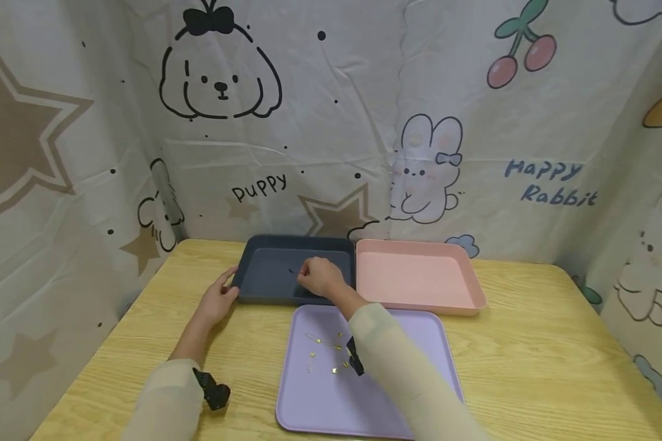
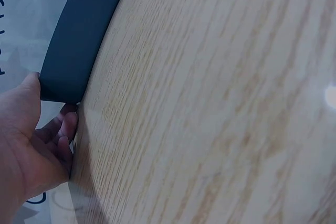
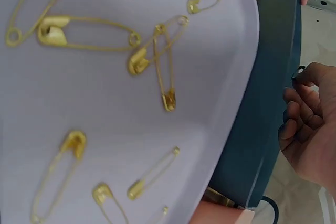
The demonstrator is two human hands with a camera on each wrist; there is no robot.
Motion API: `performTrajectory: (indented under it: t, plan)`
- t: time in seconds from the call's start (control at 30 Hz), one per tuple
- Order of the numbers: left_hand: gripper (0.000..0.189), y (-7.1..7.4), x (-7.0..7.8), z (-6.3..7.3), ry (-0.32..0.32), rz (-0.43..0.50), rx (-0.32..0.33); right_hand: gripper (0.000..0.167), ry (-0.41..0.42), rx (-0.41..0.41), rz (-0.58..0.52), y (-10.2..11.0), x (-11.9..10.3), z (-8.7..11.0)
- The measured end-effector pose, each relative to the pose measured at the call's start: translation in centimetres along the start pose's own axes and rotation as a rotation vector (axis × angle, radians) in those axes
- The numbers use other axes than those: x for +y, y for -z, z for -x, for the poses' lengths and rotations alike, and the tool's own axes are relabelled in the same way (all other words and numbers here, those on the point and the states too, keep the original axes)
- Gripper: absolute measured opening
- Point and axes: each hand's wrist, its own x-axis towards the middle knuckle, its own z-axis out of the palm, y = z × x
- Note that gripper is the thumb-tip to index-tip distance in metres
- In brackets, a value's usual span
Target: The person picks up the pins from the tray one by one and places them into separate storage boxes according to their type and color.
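Over the dark blue tray (image 1: pixel 270 293), my right hand (image 1: pixel 321 275) is held with its fingers curled. In the right wrist view, the thumb and forefinger of that hand (image 3: pixel 315 124) pinch a small dark looped thing (image 3: pixel 301 68), which looks like the end of a safety pin. A small dark mark (image 1: pixel 290 271) shows beside the fingertips in the head view. My left hand (image 1: pixel 218 300) grips the left front corner of the dark tray, thumb on the wall and fingers at its underside. Several gold safety pins (image 3: pixel 89 34) lie scattered on the purple tray (image 1: pixel 320 410).
A pink tray (image 1: pixel 419 275) stands to the right of the dark one, side by side with it. The purple tray lies in front of both, under my right forearm. Behind the wooden table (image 1: pixel 540 355) hangs a printed cloth (image 1: pixel 331 122).
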Motion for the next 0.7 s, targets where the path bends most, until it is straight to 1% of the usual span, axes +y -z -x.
performTrajectory:
  t: [0.2,0.4,0.6,0.7]
  plan:
    - [0.055,-0.03,0.06,-0.03,0.004,-0.007,0.003,0.014,-0.030,0.000,0.015,-0.59,0.09,-0.12]
    - [0.055,-0.01,0.29,-0.02,0.008,-0.017,0.006,0.015,-0.055,0.012,-0.002,-0.83,0.33,-0.26]
    - [0.055,-0.21,0.02,-0.15,0.016,-0.012,0.000,0.019,-0.072,0.058,-0.005,-1.01,0.67,-0.25]
    - [0.055,-0.16,-0.17,-0.20,0.020,-0.014,0.009,0.022,-0.078,0.085,-0.008,-0.97,0.81,-0.24]
